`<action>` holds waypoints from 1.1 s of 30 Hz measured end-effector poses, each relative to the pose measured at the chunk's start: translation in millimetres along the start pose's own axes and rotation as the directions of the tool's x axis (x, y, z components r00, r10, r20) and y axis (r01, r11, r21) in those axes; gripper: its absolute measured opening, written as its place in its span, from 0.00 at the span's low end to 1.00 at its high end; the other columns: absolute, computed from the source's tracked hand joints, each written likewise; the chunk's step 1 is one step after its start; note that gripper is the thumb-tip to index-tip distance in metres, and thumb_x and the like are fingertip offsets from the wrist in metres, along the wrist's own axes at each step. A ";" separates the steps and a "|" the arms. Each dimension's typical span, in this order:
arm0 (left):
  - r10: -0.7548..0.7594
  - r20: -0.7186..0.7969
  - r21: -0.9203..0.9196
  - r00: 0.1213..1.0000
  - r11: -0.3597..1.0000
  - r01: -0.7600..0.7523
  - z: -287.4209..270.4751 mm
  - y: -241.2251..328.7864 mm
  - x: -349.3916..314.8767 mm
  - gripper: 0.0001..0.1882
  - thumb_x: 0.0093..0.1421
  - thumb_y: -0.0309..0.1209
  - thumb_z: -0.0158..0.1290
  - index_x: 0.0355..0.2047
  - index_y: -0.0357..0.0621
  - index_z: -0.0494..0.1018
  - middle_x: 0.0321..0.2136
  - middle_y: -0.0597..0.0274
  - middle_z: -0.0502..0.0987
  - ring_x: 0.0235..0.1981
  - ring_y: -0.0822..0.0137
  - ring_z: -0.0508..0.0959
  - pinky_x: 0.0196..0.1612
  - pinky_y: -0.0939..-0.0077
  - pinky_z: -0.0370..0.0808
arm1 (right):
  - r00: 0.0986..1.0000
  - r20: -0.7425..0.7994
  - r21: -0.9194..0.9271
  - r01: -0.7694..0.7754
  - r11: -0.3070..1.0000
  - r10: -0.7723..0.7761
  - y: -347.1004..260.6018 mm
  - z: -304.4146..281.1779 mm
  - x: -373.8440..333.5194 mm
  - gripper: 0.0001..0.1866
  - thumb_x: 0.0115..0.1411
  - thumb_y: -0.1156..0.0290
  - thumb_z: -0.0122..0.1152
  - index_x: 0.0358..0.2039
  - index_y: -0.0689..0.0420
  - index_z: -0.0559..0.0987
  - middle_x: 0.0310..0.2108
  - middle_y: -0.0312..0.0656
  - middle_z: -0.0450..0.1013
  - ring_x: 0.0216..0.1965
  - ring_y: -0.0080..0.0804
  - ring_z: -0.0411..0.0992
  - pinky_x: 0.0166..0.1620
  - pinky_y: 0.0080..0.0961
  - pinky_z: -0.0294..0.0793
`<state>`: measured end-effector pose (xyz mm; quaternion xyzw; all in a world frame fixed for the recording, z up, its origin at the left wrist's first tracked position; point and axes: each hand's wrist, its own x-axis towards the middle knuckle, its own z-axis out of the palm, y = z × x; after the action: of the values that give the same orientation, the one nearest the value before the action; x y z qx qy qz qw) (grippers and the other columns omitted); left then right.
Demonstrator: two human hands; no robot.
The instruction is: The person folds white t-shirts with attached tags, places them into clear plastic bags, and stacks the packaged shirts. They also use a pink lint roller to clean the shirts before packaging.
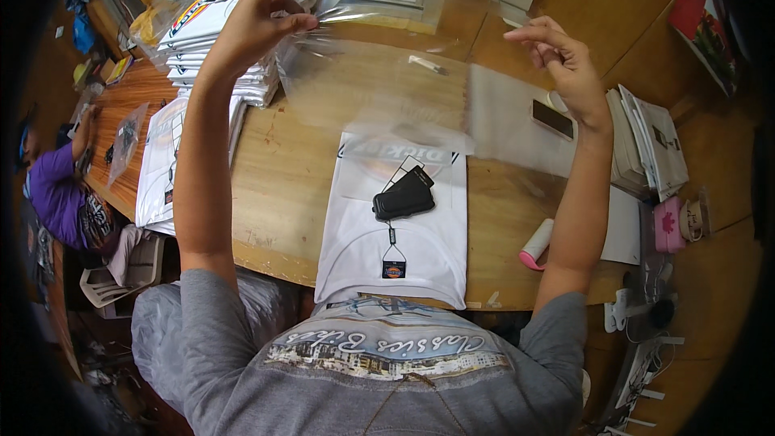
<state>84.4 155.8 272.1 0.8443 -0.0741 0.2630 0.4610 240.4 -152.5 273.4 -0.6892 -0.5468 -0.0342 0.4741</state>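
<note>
A folded white T-shirt (343, 234) lies in front of me, with a black hang tag (394, 268) below its neckline. On it rests a small black padded object (404, 195), beside a card tag. My left hand (270, 20) is raised by the shirt stack, thumb close to a bent finger at the edge of a clear plastic bag (363, 0); the index finger stretches out. The bag's film spreads, blurred, above the table beyond the shirt. My right hand (565, 64) hovers over the right side, index finger stretched out and the others bent, with nothing visible in it.
Stacks of folded white shirts (262, 85) stand at left. At right are a phone (553, 119) on a plastic sheet pile, a pink-ended white roll (536, 244), packed shirts (650, 141) and a pink box (668, 224). A person in purple (60, 194) sits far left.
</note>
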 end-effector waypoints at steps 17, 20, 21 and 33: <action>0.360 -0.239 0.405 0.902 0.881 -0.244 97.9 46.5 -8.2 0.25 0.45 0.19 0.52 0.44 0.43 0.58 0.29 0.57 0.68 0.28 0.71 0.71 0.32 0.84 0.68 | 0.999 0.012 0.484 -0.043 0.874 0.042 -36.1 64.2 19.3 0.30 0.42 0.86 0.45 0.50 0.57 0.61 0.43 0.39 0.59 0.46 0.29 0.60 0.48 0.21 0.60; 0.303 -0.241 0.018 0.922 0.951 -0.308 90.3 64.3 -8.3 0.20 0.53 0.19 0.44 0.45 0.43 0.52 0.27 0.61 0.65 0.27 0.75 0.67 0.31 0.83 0.66 | 0.999 -0.009 -0.043 0.043 0.998 -0.043 -17.4 60.3 20.4 0.28 0.42 0.76 0.59 0.47 0.50 0.65 0.44 0.36 0.57 0.49 0.28 0.54 0.51 0.25 0.55; 0.315 -0.256 -0.166 0.914 0.917 -0.363 88.6 64.0 -7.5 0.20 0.54 0.18 0.41 0.46 0.43 0.50 0.26 0.61 0.65 0.27 0.76 0.67 0.30 0.84 0.65 | 0.996 0.045 -0.041 0.081 0.996 -0.080 -5.7 72.3 22.0 0.27 0.42 0.75 0.60 0.46 0.52 0.67 0.45 0.36 0.57 0.51 0.26 0.51 0.52 0.26 0.54; 0.201 -0.331 0.080 0.922 0.979 -0.185 -24.2 43.3 -21.0 0.09 0.51 0.25 0.50 0.34 0.37 0.71 0.29 0.64 0.73 0.27 0.74 0.73 0.30 0.80 0.68 | 0.987 0.161 0.568 -0.096 0.818 0.004 7.7 31.6 34.2 0.05 0.46 0.77 0.55 0.27 0.59 0.73 0.26 0.37 0.68 0.28 0.20 0.65 0.32 0.14 0.64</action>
<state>41.6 148.7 303.9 0.7859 -0.0708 0.4495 0.4187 245.2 -105.7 270.7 -0.5294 -0.5480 0.1972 0.6169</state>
